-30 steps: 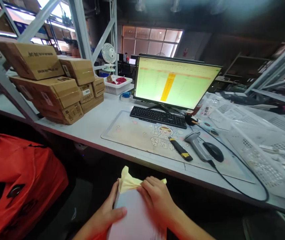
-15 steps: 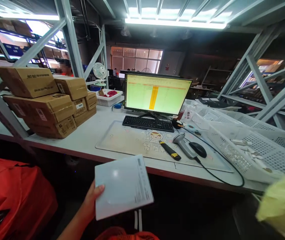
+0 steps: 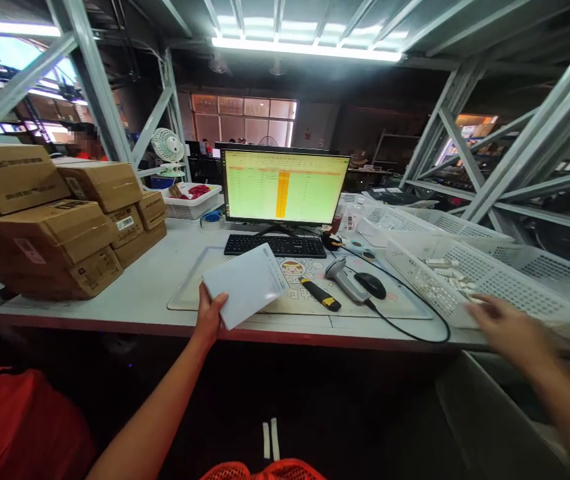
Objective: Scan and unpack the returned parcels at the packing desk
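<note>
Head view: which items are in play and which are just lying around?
In play: left hand holding white box above the desk mat; right hand, blurred, open, beside the white basket.
Lying about: scanner, mouse, utility knife, keyboard, monitor, cardboard boxes.

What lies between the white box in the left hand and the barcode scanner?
A black-and-yellow utility knife lies on the desk mat, right of the white box, in the head view.
</note>
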The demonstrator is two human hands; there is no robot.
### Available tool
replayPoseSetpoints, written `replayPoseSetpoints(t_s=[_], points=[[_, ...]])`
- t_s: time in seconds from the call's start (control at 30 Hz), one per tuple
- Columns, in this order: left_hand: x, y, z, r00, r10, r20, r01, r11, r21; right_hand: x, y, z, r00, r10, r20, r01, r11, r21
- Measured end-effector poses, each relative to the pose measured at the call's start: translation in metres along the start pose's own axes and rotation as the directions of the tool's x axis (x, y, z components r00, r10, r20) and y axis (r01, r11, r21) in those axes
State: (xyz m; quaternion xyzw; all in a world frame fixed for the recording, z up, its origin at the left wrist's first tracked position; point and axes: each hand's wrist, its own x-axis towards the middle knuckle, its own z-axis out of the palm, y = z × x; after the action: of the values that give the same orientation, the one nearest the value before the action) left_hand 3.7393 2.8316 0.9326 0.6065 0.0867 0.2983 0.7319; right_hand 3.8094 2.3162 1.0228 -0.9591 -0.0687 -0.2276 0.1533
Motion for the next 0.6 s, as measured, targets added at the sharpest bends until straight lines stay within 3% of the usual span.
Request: replayPoseSetpoints(t_s=[0.07, 0.1, 0.17, 0.27, 0.37, 0.5, 0.6], points=[[0.014, -0.010, 0.014, 0.996, 0.090, 0.021, -0.092, 0.990, 0.111, 0.006, -0.014, 0.012, 0.992, 0.062, 0.111, -0.064, 0.998, 0.020], [0.018, -0.014, 0.020, 0.993, 0.113, 0.039, -0.118, 0.981, 0.157, 0.013, -0.028, 0.024, 0.971, 0.097, 0.219, -0.102, 0.995, 0.012], [0.023, -0.021, 0.030, 0.987, 0.120, 0.106, -0.143, 0.958, 0.247, 0.033, -0.062, 0.055, 0.947, 0.116, 0.300, -0.120, 0.993, -0.006], [0.025, -0.027, 0.036, 0.971, 0.049, 0.234, -0.138, 0.914, 0.382, 0.062, -0.103, 0.102, 0.906, 0.194, 0.375, -0.187, 0.981, -0.057], [0.027, -0.027, 0.037, 0.965, -0.056, 0.257, -0.083, 0.863, 0.499, 0.077, -0.124, 0.133, 0.863, 0.293, 0.412, -0.274, 0.956, -0.106], [0.028, -0.023, 0.038, 0.961, -0.155, 0.230, -0.017, 0.796, 0.605, 0.081, -0.134, 0.146, 0.822, 0.362, 0.440, -0.319, 0.932, -0.172], [0.028, -0.023, 0.037, 0.957, -0.175, 0.232, 0.006, 0.810, 0.587, 0.077, -0.134, 0.131, 0.830, 0.312, 0.462, -0.252, 0.949, -0.188]])
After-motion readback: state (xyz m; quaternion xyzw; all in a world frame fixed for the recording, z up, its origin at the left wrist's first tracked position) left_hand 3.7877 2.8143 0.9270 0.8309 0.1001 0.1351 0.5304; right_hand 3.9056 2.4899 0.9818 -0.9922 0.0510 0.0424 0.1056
